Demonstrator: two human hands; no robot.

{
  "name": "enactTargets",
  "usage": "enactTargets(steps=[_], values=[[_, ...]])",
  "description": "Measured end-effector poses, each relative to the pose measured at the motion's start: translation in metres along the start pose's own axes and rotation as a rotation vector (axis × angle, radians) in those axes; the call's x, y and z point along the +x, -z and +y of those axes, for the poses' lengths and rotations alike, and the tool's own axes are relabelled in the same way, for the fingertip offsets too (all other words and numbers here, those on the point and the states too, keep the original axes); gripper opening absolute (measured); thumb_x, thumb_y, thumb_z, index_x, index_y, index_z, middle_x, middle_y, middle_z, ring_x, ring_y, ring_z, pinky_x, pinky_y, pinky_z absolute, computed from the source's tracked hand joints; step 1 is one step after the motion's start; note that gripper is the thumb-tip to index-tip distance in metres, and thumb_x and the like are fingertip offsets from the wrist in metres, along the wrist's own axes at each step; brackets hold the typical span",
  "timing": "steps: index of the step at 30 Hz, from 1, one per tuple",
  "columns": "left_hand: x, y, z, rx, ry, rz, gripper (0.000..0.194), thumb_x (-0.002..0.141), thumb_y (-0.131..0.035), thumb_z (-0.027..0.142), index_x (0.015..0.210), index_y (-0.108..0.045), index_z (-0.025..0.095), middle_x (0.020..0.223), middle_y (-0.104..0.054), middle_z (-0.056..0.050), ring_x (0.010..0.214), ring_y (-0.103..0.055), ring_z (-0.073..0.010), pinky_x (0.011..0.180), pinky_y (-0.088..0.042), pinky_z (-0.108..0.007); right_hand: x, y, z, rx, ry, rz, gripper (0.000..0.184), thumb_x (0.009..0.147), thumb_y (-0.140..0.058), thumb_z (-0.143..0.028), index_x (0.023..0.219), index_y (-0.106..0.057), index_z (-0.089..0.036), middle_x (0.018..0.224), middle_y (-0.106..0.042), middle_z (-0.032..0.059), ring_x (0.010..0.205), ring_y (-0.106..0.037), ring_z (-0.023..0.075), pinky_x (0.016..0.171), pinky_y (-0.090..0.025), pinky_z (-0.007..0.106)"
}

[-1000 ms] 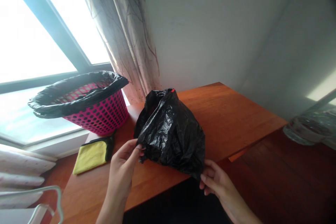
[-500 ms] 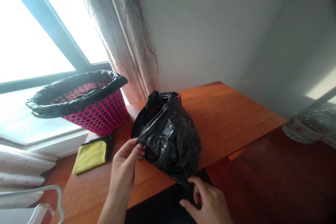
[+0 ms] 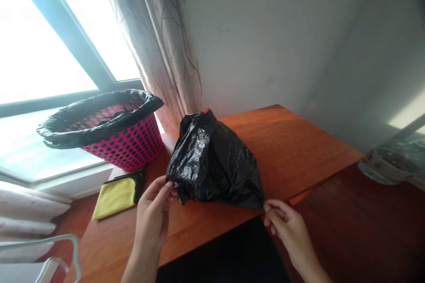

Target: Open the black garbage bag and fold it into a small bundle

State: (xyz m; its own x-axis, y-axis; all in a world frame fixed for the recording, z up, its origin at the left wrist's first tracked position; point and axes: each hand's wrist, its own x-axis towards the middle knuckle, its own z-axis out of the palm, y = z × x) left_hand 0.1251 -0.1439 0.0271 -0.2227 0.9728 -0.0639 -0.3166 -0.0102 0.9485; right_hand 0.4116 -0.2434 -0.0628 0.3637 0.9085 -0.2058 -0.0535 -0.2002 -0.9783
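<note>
A crumpled black plastic bag point(image 3: 214, 163) with a red trim at its top sits on the orange wooden table point(image 3: 292, 146) near the front edge. My left hand point(image 3: 153, 216) pinches the bag's lower left edge with fingers closed. My right hand point(image 3: 288, 230) pinches the bag's lower right corner at the table edge, pulling it taut. A pink perforated basket point(image 3: 128, 141) lined with a black bag stands at the table's back left.
A yellow cloth with a dark edge point(image 3: 117, 193) lies beside the basket. A patterned curtain point(image 3: 162, 40) hangs at the window. A white wire rack point(image 3: 49, 256) is at lower left. A glass vessel point(image 3: 388, 163) stands at right.
My right hand came up from below the table edge and took the bag's right corner, stretching it out. The bag's mouth has closed and its top shifted left. My left hand stayed put.
</note>
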Motion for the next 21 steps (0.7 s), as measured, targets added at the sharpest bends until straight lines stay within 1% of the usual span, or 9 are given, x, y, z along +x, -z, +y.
enactTargets(steps=[2,6,9,12,15,18,21], values=[[0.001,0.001,0.001,-0.031,-0.001,0.007,0.031,0.063,-0.087,0.028,0.087,-0.073,0.016,0.075,-0.065,0.0,0.064,-0.054,-0.0086,0.056,-0.047,-0.015,0.01,0.012,-0.005,0.165,-0.053,0.055,0.039,0.078,-0.075,-0.051,0.097,-0.068,-0.018,0.067,-0.068,0.0021,0.049,-0.053,0.0103,0.042,-0.036,0.019],[0.005,0.007,0.001,-0.066,0.018,-0.004,0.03,0.064,-0.086,0.028,0.088,-0.072,0.015,0.074,-0.063,0.0,0.063,-0.052,-0.0082,0.055,-0.046,-0.015,0.03,0.034,-0.017,0.414,-0.101,0.123,0.04,0.067,-0.087,-0.041,0.094,-0.069,-0.018,0.087,-0.075,0.007,0.063,-0.062,0.0115,0.052,-0.048,0.017],[0.007,0.012,0.002,-0.071,0.038,-0.007,0.03,0.064,-0.086,0.027,0.088,-0.072,0.015,0.074,-0.063,0.0,0.063,-0.053,-0.0084,0.055,-0.047,-0.015,0.043,0.045,-0.024,0.516,-0.103,0.166,0.038,0.063,-0.089,-0.037,0.091,-0.071,-0.019,0.087,-0.075,0.0065,0.068,-0.065,0.0129,0.057,-0.053,0.018],[0.008,0.016,0.004,-0.071,0.051,0.004,0.031,0.062,-0.087,0.027,0.088,-0.072,0.015,0.073,-0.063,0.0,0.062,-0.052,-0.0082,0.054,-0.046,-0.015,0.053,0.052,-0.027,0.516,-0.067,0.2,0.034,0.065,-0.089,-0.036,0.089,-0.072,-0.02,0.081,-0.072,0.0027,0.068,-0.065,0.012,0.056,-0.054,0.016],[0.009,0.02,0.007,-0.07,0.056,0.022,0.032,0.06,-0.087,0.026,0.087,-0.072,0.016,0.073,-0.064,0.0,0.062,-0.052,-0.0085,0.055,-0.047,-0.015,0.059,0.057,-0.025,0.455,-0.043,0.186,0.031,0.064,-0.089,-0.033,0.087,-0.072,-0.021,0.077,-0.067,-0.0014,0.064,-0.061,0.0098,0.052,-0.052,0.015],[0.01,0.024,0.01,-0.056,0.053,0.031,0.033,0.059,-0.087,0.027,0.086,-0.073,0.016,0.074,-0.065,0.0,0.063,-0.053,-0.0086,0.056,-0.048,-0.015,0.066,0.064,-0.024,0.425,-0.048,0.17,0.034,0.062,-0.089,-0.032,0.09,-0.072,-0.022,0.078,-0.067,-0.0019,0.063,-0.061,0.0103,0.051,-0.052,0.015],[0.014,0.028,0.012,-0.049,0.037,0.028,0.033,0.06,-0.087,0.027,0.087,-0.073,0.016,0.073,-0.065,0.0,0.064,-0.054,-0.0086,0.056,-0.048,-0.015,0.073,0.073,-0.027,0.425,-0.028,0.199,0.037,0.061,-0.09,-0.032,0.092,-0.072,-0.022,0.08,-0.067,-0.0009,0.063,-0.062,0.0108,0.051,-0.052,0.016]])
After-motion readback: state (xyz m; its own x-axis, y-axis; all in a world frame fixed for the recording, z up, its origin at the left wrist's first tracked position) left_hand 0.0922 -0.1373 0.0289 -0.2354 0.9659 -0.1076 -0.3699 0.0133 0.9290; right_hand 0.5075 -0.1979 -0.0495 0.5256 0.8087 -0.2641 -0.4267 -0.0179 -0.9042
